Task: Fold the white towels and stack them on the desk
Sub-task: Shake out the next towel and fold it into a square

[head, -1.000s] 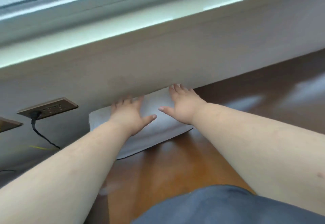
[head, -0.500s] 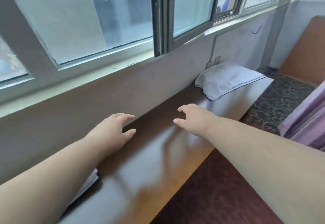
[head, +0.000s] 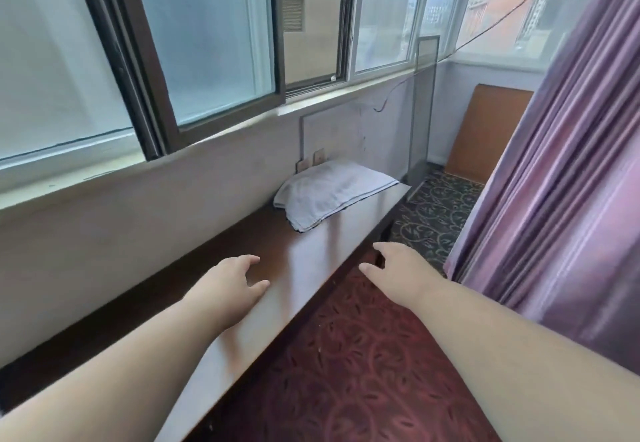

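Both hands are stretched forward and nothing is held: the left hand [head: 232,277] is loosely opened over the glossy dark-brown wooden desk [head: 311,265], fingers slightly curled; the right hand [head: 393,270] is spread, palm down, just past the desk's front edge, above the red patterned carpet [head: 353,355]. A reach looks to be in hand, aimed at the rumpled white cloth towel [head: 332,192], which is lying well ahead at the desk's far end, against the pale wall [head: 173,206] under the window. Its long axis is set roughly along the desk, a corner pointed back toward the hands. Next, that near edge would have to be gripped and drawn closer for folding.
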The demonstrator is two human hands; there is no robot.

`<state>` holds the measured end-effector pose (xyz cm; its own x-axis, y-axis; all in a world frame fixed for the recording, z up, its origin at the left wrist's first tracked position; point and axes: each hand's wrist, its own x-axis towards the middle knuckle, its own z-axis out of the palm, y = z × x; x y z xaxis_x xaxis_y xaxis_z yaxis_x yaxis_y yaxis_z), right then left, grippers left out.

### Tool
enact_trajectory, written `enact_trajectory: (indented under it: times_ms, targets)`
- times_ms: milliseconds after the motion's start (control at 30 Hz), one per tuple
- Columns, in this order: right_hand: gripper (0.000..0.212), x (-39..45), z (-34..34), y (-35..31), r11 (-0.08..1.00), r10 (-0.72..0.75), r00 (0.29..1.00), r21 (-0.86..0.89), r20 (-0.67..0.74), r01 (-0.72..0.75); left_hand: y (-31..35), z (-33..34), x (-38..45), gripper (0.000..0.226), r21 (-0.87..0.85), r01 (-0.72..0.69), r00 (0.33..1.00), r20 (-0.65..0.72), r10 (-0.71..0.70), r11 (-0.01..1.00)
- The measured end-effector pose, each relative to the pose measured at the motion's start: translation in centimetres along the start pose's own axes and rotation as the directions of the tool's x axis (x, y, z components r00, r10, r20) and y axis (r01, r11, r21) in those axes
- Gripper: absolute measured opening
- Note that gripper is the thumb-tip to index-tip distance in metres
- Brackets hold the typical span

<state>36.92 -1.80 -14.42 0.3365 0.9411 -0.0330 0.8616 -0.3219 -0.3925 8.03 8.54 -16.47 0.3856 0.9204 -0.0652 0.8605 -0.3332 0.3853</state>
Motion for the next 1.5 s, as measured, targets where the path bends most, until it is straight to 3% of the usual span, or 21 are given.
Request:
enact_trajectory:
  times_ms: [233, 500, 867, 1000, 1200, 1500]
  targets:
    - [0.075, 6.3, -1.6, 6.7, 0.998, 0.030, 1.000, -0.064, 0.008, -0.030, 5.0, 2.2, 8.4, 0.071, 0.150, -0.077, 0.997, 0.010, 0.077, 0.986]
    - [0.082, 19.5, -1.8, 12.3, 0.983, 0.022, 0.999, -0.182, 0.039, -0.015, 8.1, 6.2, 23.4, 0.068, 0.242, -0.135, 0.990, 0.062, 0.124, 0.961]
    - [0.086, 35.1, -2.2, 20.6, 0.987, 0.108, 0.989, -0.131, 0.102, -0.094, 13.1, 10.1, 42.7, 0.075, 0.318, -0.176, 0.980, 0.148, 0.135, 0.932]
    - [0.085, 41.9, -1.8, 23.8, 0.990, 0.049, 0.986, -0.140, 0.159, -0.027, 14.2, 11.6, 46.9, 0.074, 0.348, -0.122, 0.989, 0.118, 0.086, 0.930]
    - [0.085, 53.7, -2.4, 27.7, 0.970, -0.118, 0.961, -0.178, 0.248, 0.165, 17.0, 13.7, 51.5, 0.071, 0.379, 0.064, 0.991, 0.088, -0.105, 0.923]
    - [0.082, 66.9, -0.7, 25.8, 0.910, -0.312, 0.858, -0.129, 0.409, 0.393, 19.1, 16.0, 55.0, 0.070, 0.344, 0.336, 0.929, 0.036, -0.369, 0.877]
